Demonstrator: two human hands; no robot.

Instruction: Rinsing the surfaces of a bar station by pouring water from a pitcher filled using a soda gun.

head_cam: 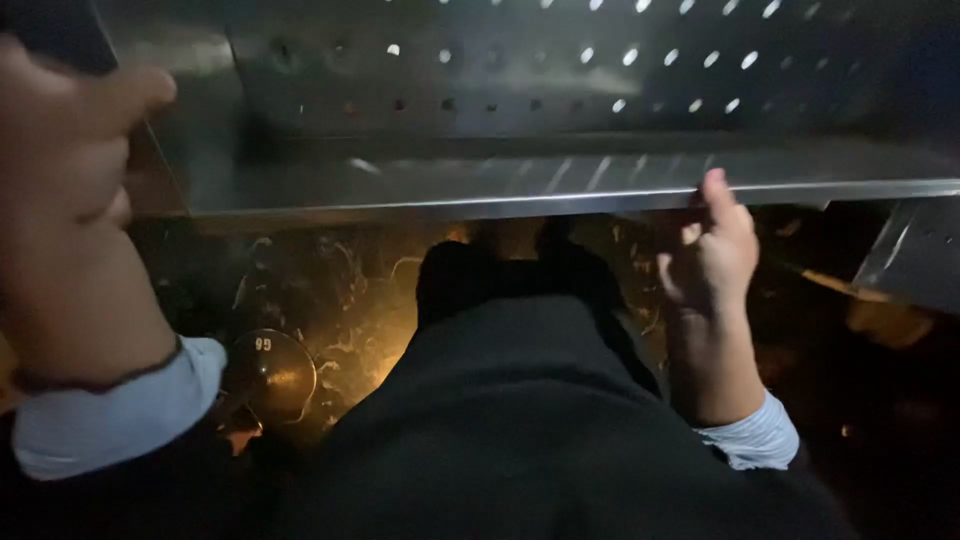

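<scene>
Right hand [712,250] fingertips on perforated steel tray [560,175] edge, round dark tag [272,372] below

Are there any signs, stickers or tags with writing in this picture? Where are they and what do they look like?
Round tag: low on the left, just right of the left hand's pale blue cuff; a dark, shiny disc with a small pale marking near its top.
No other labels, packages, signs or screens show; the perforated metal panel and the metal ledge that the right hand reaches to are plain.
</scene>
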